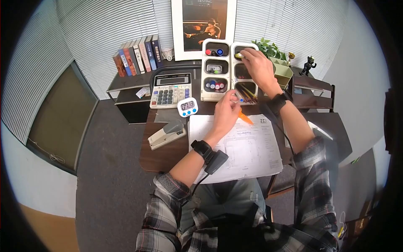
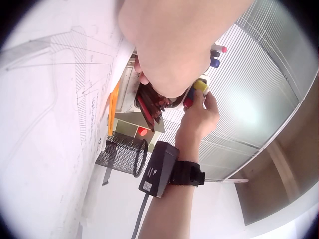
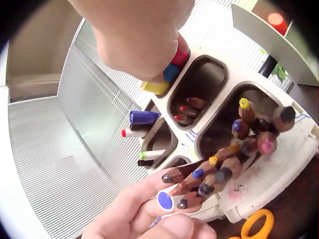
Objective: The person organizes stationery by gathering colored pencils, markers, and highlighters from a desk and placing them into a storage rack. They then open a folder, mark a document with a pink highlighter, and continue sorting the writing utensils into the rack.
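My left hand (image 1: pixel 226 112) is at the front of the white organizer (image 1: pixel 230 71), beside its lower right compartment. It holds a white marker with a blue end (image 3: pixel 165 200) between thumb and fingers. Several coloured pencils (image 3: pixel 224 174) lean out of that compartment over the fingers, tips outward. My right hand (image 1: pixel 258 67) reaches to the upper right compartment, where finger and thumb pinch a yellow cylindrical piece (image 2: pixel 201 85). Blue and red pieces (image 3: pixel 174 70) sit close beside it. The middle right compartment holds a few red-tipped pencils (image 3: pixel 187 112).
Orange-handled scissors (image 1: pixel 244 117) lie on the printed drawings (image 1: pixel 252 151). A stapler (image 1: pixel 167 135), timer (image 1: pixel 187 107) and calculator (image 1: pixel 170 90) stand left. Markers (image 1: pixel 215 85) fill the organizer's left compartments. A green box (image 1: pixel 282 71) and a mesh cup (image 2: pixel 122 154) stand right.
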Available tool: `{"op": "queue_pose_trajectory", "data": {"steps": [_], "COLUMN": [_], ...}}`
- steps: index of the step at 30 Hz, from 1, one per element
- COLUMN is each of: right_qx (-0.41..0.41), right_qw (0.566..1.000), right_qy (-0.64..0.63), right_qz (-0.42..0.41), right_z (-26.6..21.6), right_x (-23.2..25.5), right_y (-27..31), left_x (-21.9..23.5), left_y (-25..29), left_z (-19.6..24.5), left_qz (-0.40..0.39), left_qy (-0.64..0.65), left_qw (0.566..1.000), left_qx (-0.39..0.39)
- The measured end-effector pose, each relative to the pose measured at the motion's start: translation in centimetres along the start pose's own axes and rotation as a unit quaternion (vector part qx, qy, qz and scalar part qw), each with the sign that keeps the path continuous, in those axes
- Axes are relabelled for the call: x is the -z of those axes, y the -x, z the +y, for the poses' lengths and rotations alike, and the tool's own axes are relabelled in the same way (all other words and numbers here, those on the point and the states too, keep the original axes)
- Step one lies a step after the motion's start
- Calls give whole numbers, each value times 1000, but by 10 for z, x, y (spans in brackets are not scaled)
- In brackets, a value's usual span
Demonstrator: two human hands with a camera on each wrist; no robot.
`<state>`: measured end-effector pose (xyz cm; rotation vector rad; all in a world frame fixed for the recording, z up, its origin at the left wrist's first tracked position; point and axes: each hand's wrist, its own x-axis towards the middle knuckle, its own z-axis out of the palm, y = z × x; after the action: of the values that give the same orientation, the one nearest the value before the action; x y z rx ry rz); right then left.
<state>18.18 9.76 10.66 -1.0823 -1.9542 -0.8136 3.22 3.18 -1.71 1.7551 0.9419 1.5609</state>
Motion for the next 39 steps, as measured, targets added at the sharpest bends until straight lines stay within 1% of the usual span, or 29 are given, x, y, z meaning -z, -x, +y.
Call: {"op": "queue_pose_trajectory", "data": {"steps": [8,13,16,18,21,25,27,29,34,35,36,37,38,39], "right_qx": [-6,-22,-32,-66,-91,-89,-140,-142,-159,-184,-209,-210,-196,-183], "right_qw": [999,999,996,992,988,986,976,975,971,967,963,963,964,964], "right_qy": [-24,-44,-74,-93,-118,-123,-157,-161,-171,-170,-168,-167,-178,-188], "right_qz": [21,22,46,50,45,61,53,54,56,38,20,20,33,46], "right_z": [-2,0,0,-4,-4,-2,-7,-7,-15,-17,-18,-17,-15,-15], "right_x": [22,34,39,48,54,56,63,64,76,79,81,78,70,67], "right_y": [1,4,5,4,4,6,5,5,5,5,6,9,15,20], "left_x": [-1,-1,0,1,2,2,4,5,6,6,6,7,7,6], "left_y": [0,0,0,-1,-3,-5,-6,-6,-6,-7,-8,-8,-8,-8], "left_z": [-1,-2,0,1,3,2,3,6,6,5,3,5,7,9], "left_qz": [0,7,14,18,33,61,70,78,88,88,85,82,81,80], "left_qy": [-8,-4,6,13,19,32,31,31,38,39,67,95,96,154], "left_qw": [1000,1000,1000,1000,999,997,996,996,995,995,994,992,992,983], "left_qx": [3,-12,-5,-10,-20,-35,-37,-39,-26,-26,-10,7,7,54]}}
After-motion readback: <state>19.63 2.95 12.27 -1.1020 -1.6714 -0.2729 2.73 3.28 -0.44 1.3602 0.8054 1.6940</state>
